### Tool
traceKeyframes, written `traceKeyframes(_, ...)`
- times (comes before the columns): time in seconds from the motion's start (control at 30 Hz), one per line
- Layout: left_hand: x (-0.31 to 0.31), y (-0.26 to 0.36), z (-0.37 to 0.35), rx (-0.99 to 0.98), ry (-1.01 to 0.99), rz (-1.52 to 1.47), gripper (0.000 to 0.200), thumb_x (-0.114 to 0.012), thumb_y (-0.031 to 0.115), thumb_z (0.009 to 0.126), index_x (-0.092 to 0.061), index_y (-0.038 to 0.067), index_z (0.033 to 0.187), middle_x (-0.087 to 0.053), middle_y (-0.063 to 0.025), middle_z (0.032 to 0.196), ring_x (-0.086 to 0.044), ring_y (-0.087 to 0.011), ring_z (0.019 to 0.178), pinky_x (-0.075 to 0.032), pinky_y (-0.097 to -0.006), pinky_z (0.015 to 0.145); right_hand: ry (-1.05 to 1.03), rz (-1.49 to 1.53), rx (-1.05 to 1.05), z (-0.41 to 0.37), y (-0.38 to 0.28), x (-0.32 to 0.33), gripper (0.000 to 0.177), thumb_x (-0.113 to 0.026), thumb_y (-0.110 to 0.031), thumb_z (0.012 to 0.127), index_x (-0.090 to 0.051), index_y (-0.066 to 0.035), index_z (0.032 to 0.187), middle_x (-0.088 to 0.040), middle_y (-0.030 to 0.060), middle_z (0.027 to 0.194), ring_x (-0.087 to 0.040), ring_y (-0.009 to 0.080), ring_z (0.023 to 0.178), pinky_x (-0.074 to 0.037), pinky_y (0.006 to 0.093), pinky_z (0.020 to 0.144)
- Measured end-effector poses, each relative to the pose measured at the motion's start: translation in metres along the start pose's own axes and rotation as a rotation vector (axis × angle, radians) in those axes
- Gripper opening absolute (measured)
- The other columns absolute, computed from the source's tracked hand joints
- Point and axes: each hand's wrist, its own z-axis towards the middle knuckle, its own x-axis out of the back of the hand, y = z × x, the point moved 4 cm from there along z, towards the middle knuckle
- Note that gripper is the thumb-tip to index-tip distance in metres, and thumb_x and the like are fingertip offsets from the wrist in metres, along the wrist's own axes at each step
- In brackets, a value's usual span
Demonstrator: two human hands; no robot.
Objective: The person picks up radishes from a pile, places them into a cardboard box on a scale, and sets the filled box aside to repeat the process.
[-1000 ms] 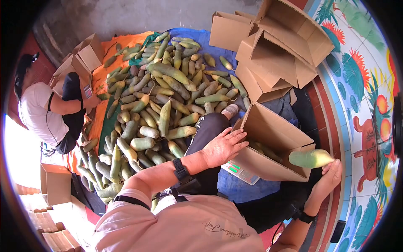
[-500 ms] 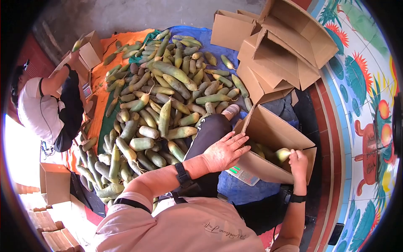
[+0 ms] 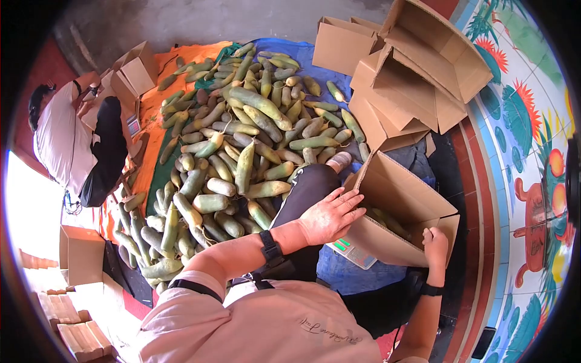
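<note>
An open cardboard box (image 3: 402, 181) stands tilted in front of me on a scale (image 3: 354, 251) with green lit digits. My left hand (image 3: 331, 216) lies over the box's left rim with fingers stretched out, holding nothing. My right hand (image 3: 435, 247) is closed at the near right side of the box; whether anything is inside the curled fingers is hidden. Down in the box, partly in shadow, lie green radishes (image 3: 390, 222). A large heap of green radishes (image 3: 245, 166) spreads to the left of the box.
Several cardboard boxes (image 3: 417, 78) are stacked beyond mine. Another person (image 3: 66, 136) bends over boxes (image 3: 134, 69) at the far left, beside an orange sheet (image 3: 151, 121). A painted tile wall (image 3: 526, 181) runs along the right. Another box (image 3: 82, 257) stands at lower left.
My right hand has let go of a radish's pale end and drawn slightly up; that radish now lies deeper in the box. The other person's raised hand with a radish has come down.
</note>
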Motion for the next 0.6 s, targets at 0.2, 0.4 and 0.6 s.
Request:
traceKeyframes(0.2,-0.003,0.003,-0.003,0.000,0.012,0.020,0.052,-0.063,0.018,0.074,-0.051,0.009,0.124,-0.043,-0.0155,0.135,-0.038,-0.0298,0.129,-0.030,-0.0481,0.105,0.153,-0.104,0.104,-0.038,-0.014,-0.014,0.038,-0.043,-0.033,0.094,-0.058,0.000,0.082,-0.061,0.0223,0.080,-0.058,0.0418,0.076,-0.044,0.0477,0.067)
traceKeyframes(0.4,0.014,0.000,-0.006,0.058,0.121,-0.005,0.051,-0.064,0.013,0.072,-0.052,0.009,0.121,-0.045,-0.0146,0.133,-0.041,-0.0296,0.126,-0.031,-0.0493,0.103,0.160,-0.112,0.051,-0.038,-0.012,-0.017,0.042,-0.036,-0.034,0.096,-0.062,-0.001,0.090,-0.063,0.0215,0.085,-0.059,0.0395,0.081,-0.045,0.0469,0.072)
traceKeyframes(0.6,0.054,-0.051,-0.064,0.239,0.305,0.087,0.049,-0.066,0.010,0.065,-0.055,0.005,0.113,-0.053,-0.0128,0.120,-0.051,-0.0311,0.112,-0.039,-0.0472,0.094,0.165,-0.178,0.068,-0.035,-0.001,-0.023,0.042,-0.036,-0.034,0.097,-0.064,-0.004,0.092,-0.066,0.0152,0.088,-0.062,0.0347,0.084,-0.046,0.0441,0.074)
